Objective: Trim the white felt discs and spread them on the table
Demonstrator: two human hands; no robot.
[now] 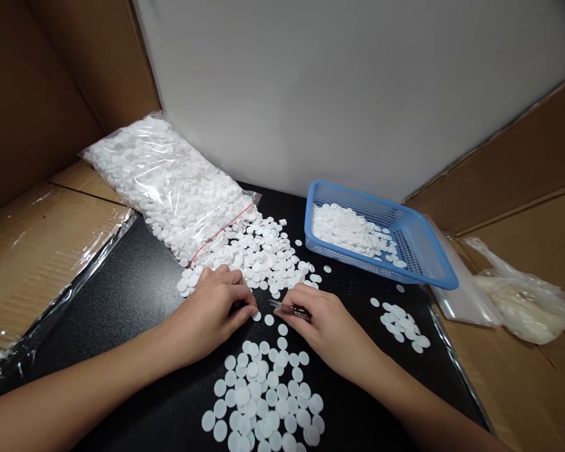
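Note:
My left hand (219,307) is closed in a pinch, its thumb and index fingertip at the edge of a white disc (257,316) just above the black tabletop. In my right hand (327,320) are tweezers (295,310), with two thin metal tips pointing left towards that disc. Single discs (269,320) lie between the hands. Nearer to me spreads a loose group of flat white discs (263,395). Beyond my hands, a heap of white discs (263,251) spills from the mouth of a clear plastic bag (169,176).
A blue perforated basket (433,251) with white discs inside stands at the back right. A small disc pile (405,326) lies in front of it. Further right are a knotted plastic bag (527,307) and cardboard (513,389). A pale wall (334,94) rises behind.

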